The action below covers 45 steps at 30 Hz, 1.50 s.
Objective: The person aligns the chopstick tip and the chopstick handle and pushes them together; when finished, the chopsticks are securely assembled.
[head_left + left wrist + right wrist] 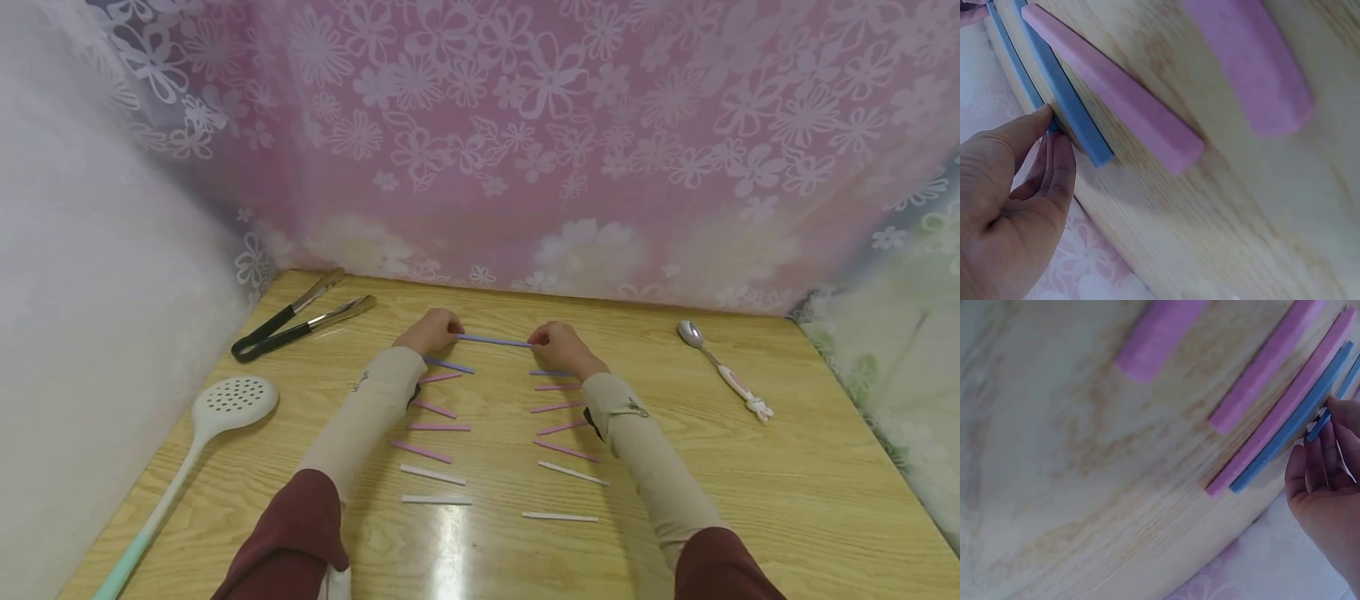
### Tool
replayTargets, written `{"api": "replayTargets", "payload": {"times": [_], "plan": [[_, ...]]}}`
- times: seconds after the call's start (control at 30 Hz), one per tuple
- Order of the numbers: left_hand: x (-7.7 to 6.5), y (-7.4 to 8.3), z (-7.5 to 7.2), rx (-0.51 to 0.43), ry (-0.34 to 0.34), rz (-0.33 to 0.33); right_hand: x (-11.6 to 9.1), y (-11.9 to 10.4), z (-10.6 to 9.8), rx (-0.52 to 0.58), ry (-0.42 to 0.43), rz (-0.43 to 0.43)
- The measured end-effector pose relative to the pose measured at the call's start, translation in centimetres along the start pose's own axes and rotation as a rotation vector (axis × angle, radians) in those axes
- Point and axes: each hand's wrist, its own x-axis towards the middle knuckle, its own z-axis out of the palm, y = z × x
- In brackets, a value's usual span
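Both hands hold one thin blue stick (495,340) by its two ends, at the far side of the table. My left hand (435,332) pinches its left end between thumb and fingers, and my right hand (561,346) pinches the right end. Just nearer than the left hand lies another blue stick (452,366); a third blue stick (547,373) lies by the right hand. In the left wrist view, a pink stick (1116,94) rests beside the blue one. The right wrist view has several pink sticks, one pink stick (1282,409) right alongside a blue stick.
Two columns of sticks run toward me, pink then white, including a white stick (437,500) and another white stick (560,517). Black-handled tongs (277,329) and a slotted turner (234,400) lie left. A rabbit-handled spoon (723,371) lies right. A floral curtain (525,167) borders the back.
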Motion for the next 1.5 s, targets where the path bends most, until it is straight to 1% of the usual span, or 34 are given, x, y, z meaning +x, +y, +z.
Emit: {"api": "replayTargets", "payload": {"times": [0.2,0.3,0.37,0.53,0.57,0.63,0.7,0.77,0.8,0.83,0.93,1.1,1.17,1.27,1.37,1.4,1.5], "plan": [[-0.1,-0.3,-0.2,0.003,-0.011,0.026,-0.4,-0.1,-0.1,-0.002,0.010,0.003],[-0.2,-0.8,-0.2,-0.014,-0.005,0.053,-0.8,-0.3,-0.2,0.018,0.027,0.012],[-0.4,-1.3,-0.2,-0.041,0.000,0.072,-1.1,-0.3,-0.4,0.033,0.039,0.007],[-0.9,-2.8,-0.5,-0.105,0.004,0.133,-2.1,-0.2,-1.0,0.062,0.064,-0.017],[-0.5,-3.9,-0.4,-0.126,0.011,0.182,-2.4,-0.1,-1.2,0.070,0.069,-0.017],[-0.8,-4.3,-0.6,-0.147,-0.001,0.198,-2.9,0.0,-1.6,0.083,0.072,-0.012],[-1.4,-4.2,-0.7,-0.168,-0.012,0.185,-3.5,0.1,-1.9,0.095,0.070,-0.006],[-2.2,-3.9,-0.7,-0.181,-0.004,0.180,-4.0,0.4,-2.1,0.104,0.058,0.000],[-3.2,-2.9,-0.9,-0.173,-0.007,0.140,-4.3,0.6,-2.2,0.107,0.047,0.000],[-3.5,-2.7,-0.9,-0.179,-0.004,0.130,-4.6,0.7,-2.2,0.107,0.037,0.005],[-4.3,-2.3,-0.7,-0.195,0.007,0.137,-5.3,1.4,-2.1,0.096,0.012,0.012],[-5.0,-2.7,-0.2,-0.214,-0.020,0.122,-5.9,2.7,-1.8,0.076,-0.004,0.008],[-5.1,-3.0,0.0,-0.217,-0.037,0.108,-6.2,3.0,-1.7,0.100,-0.019,0.008],[-5.4,-3.4,0.1,-0.248,-0.079,0.083,-6.4,3.3,-1.5,0.140,-0.037,0.015],[-5.6,-3.6,0.1,-0.278,-0.105,0.070,-6.4,3.5,-1.3,0.142,-0.038,0.005],[-5.6,-3.6,0.1,-0.279,-0.108,0.071,-6.4,3.6,-1.3,0.131,-0.031,-0.002],[-5.5,-3.6,0.1,-0.244,-0.095,0.076,-6.2,3.7,-1.2,0.098,-0.011,-0.017]]}}
